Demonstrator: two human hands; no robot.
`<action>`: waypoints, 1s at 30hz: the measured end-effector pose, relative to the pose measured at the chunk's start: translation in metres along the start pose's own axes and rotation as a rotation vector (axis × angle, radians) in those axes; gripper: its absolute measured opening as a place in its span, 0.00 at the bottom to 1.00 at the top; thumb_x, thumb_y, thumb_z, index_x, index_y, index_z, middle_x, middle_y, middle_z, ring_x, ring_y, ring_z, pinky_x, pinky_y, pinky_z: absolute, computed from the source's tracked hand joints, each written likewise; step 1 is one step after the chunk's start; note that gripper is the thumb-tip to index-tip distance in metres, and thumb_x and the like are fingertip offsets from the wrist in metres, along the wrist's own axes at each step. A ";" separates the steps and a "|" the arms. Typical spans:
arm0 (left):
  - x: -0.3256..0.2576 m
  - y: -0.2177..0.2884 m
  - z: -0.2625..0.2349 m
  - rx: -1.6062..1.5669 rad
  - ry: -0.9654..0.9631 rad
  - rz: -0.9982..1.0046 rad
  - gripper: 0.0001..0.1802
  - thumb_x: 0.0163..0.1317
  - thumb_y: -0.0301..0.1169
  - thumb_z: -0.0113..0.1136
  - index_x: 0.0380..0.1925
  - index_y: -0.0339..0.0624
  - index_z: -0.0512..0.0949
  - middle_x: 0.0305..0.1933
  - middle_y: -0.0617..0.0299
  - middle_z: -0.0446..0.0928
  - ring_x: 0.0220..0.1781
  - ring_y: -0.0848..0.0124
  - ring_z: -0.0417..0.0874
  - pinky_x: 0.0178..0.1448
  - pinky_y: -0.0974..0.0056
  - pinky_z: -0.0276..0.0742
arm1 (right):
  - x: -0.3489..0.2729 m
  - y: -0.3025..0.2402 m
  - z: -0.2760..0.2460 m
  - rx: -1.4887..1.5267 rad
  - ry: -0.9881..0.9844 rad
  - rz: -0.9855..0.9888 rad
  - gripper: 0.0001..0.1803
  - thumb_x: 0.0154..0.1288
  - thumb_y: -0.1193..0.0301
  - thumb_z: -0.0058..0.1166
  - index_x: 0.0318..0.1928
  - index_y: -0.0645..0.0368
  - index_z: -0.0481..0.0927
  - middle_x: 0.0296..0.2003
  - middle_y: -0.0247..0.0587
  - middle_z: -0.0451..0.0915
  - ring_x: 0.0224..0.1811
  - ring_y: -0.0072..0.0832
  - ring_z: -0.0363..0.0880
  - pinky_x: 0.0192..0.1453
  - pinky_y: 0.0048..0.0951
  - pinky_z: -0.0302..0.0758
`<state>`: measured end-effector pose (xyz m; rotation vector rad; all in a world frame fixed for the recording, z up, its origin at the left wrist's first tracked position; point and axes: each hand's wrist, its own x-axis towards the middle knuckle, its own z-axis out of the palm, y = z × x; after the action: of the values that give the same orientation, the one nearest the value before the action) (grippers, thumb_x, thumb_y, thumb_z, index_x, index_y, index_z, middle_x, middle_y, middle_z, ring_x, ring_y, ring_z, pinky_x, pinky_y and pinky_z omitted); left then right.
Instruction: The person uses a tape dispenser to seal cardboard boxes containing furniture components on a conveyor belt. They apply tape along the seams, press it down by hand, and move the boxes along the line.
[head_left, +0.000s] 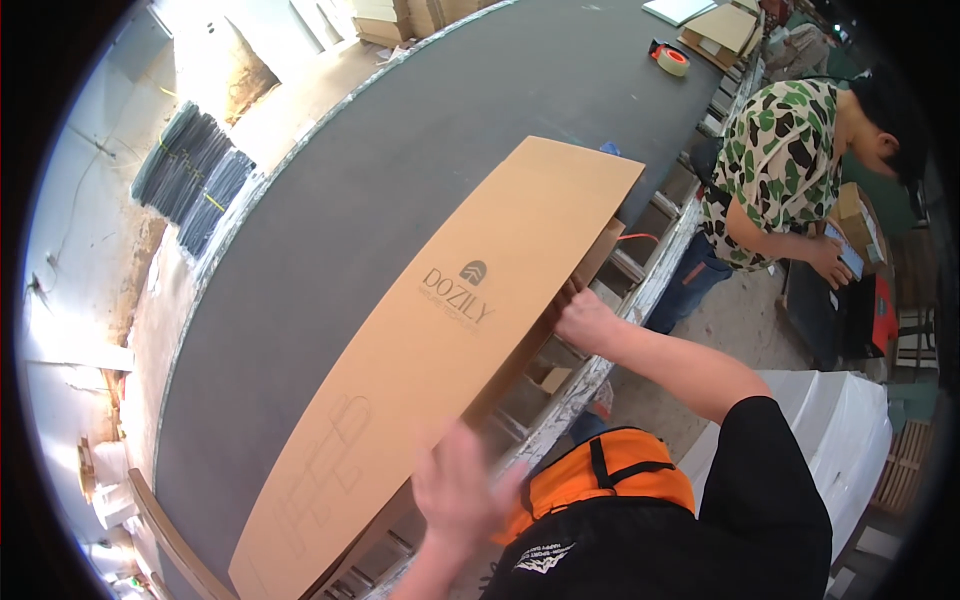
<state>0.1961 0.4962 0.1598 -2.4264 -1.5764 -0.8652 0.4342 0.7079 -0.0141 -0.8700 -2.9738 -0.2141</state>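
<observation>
A long flat brown cardboard box [470, 330] with a grey printed mark lies slanted across the near edge of a big dark grey table [400, 170]. My right hand [583, 320] is closed on the cardboard's near long edge, close to a folded flap. My left hand [455, 490] is blurred, fingers spread, holding nothing, just off the same edge further down. An orange pouch [610, 470] sits at my waist.
A tape roll [672, 60] and flat cartons [722, 25] lie at the table's far end. Another person in a camouflage shirt [780, 160] handles a small box at the right. Dark sheet stacks [190, 175] lie left; a white wrapped bundle [845, 420] stands beside me.
</observation>
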 end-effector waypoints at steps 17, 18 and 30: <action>-0.036 -0.026 0.112 0.659 -0.690 -0.041 0.31 0.59 0.24 0.54 0.61 0.14 0.66 0.60 0.15 0.66 0.55 0.20 0.74 0.55 0.33 0.78 | -0.056 -0.025 -0.008 0.305 0.677 0.300 0.20 0.57 0.78 0.58 0.52 0.70 0.79 0.53 0.56 0.80 0.59 0.52 0.79 0.58 0.44 0.81; -0.037 -0.024 0.111 0.656 -0.703 -0.037 0.31 0.59 0.24 0.54 0.61 0.14 0.66 0.60 0.15 0.66 0.55 0.20 0.74 0.55 0.33 0.78 | -0.044 -0.016 -0.032 0.329 0.774 0.282 0.20 0.57 0.77 0.59 0.51 0.69 0.79 0.52 0.54 0.81 0.58 0.53 0.79 0.59 0.46 0.80; 0.036 -0.054 0.073 0.356 -0.973 0.022 0.30 0.63 0.46 0.63 0.51 0.26 0.78 0.44 0.35 0.82 0.40 0.51 0.88 0.38 0.54 0.85 | 0.020 0.044 0.027 0.403 1.130 0.337 0.05 0.49 0.71 0.57 0.27 0.58 0.80 0.35 0.39 0.82 0.42 0.38 0.80 0.51 0.42 0.75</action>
<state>0.1886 0.5782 0.1067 -2.6769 -1.6915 0.6939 0.4408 0.7594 -0.0343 -0.7899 -1.7186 -0.0485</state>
